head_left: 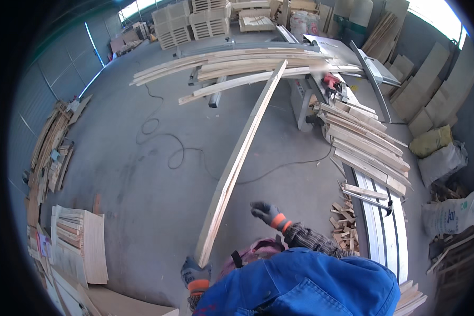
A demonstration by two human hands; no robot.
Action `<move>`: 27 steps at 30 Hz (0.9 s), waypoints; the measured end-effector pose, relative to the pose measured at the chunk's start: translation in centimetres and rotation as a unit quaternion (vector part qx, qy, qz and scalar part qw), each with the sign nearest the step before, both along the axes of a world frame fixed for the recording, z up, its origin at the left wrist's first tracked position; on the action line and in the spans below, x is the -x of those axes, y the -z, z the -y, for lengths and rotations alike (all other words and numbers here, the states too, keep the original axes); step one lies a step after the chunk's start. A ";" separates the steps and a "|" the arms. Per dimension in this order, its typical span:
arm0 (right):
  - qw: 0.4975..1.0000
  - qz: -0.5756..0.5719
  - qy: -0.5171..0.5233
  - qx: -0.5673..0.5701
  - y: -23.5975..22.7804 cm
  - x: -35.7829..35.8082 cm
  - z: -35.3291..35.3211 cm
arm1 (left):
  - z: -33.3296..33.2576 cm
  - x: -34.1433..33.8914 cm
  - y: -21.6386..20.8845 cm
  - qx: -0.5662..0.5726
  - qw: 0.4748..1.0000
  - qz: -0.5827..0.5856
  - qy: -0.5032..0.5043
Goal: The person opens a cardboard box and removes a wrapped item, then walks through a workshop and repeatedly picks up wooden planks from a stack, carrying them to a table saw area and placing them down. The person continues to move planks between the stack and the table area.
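Note:
My left hand (196,272), in a grey glove with an orange cuff, is closed around the near end of a long wooden board (240,163). The board slants away from me, and its far end lies over the timber strips (247,78) at the saw table; whether it touches them I cannot tell. To the right of the board, apart from it, my right hand (267,213) is in a matching glove. It holds nothing, its fingers stretched out toward the left.
A sliding table saw (303,102) carries stacked boards (366,139) along its right side, beside a slotted metal rail (382,231). Wood offcuts (345,224) lie by that rail. A dark cable (181,150) loops over the floor. Plywood sheets (92,247) stand at left.

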State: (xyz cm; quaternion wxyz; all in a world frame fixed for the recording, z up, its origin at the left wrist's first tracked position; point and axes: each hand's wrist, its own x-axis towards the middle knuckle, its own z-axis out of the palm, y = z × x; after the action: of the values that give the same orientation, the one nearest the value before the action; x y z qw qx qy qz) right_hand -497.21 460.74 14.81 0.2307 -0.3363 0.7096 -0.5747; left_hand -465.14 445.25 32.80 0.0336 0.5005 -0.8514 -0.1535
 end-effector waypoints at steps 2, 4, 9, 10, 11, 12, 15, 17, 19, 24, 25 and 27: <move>0.999 -0.050 0.006 -0.005 -2.2 4.0 1.4 | 2.0 4.3 -0.1 0.027 0.999 0.007 0.022; 0.998 -0.064 0.019 0.018 -5.7 8.0 3.1 | 4.6 8.5 -0.2 0.044 0.998 0.017 0.038; 0.996 -0.032 0.068 0.052 -10.6 16.6 6.8 | 11.8 18.3 0.6 0.094 0.993 -0.033 0.069; 0.995 -0.039 0.074 0.051 -11.4 18.5 7.6 | 13.7 20.2 1.0 0.110 0.989 -0.050 0.080; 0.995 -0.046 0.080 0.046 -12.0 20.5 8.2 | 15.2 22.3 1.2 0.120 0.986 -0.067 0.091; 0.992 -0.083 0.083 0.054 -12.5 22.7 9.0 | 16.8 24.5 1.3 0.132 0.984 -0.058 0.105; 0.987 -0.071 0.133 0.053 -12.2 29.2 11.5 | 22.1 31.8 1.0 0.157 0.975 -0.066 0.144; 0.982 -0.091 0.155 0.053 -13.1 33.2 13.6 | 25.4 36.4 0.8 0.150 0.969 -0.099 0.171; 0.976 -0.136 0.168 0.028 -15.0 37.1 15.0 | 28.4 41.1 0.3 0.144 0.966 -0.091 0.193; 0.969 -0.057 0.228 0.079 -16.1 44.0 18.1 | 34.2 53.6 -2.1 0.152 0.955 -0.087 0.240; 0.965 -0.034 0.242 0.093 -16.4 45.5 18.5 | 35.3 55.7 -2.5 0.168 0.950 -0.088 0.248; 0.957 0.004 0.269 0.104 -15.7 49.0 18.6 | 37.1 60.3 -2.6 0.194 0.939 -0.094 0.268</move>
State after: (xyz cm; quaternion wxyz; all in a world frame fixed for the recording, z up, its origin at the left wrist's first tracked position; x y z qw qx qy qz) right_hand -546.19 442.17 30.52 0.0337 -0.1528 0.7094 -0.6872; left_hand -525.40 408.16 35.39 0.1675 0.2205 -0.9603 -0.0350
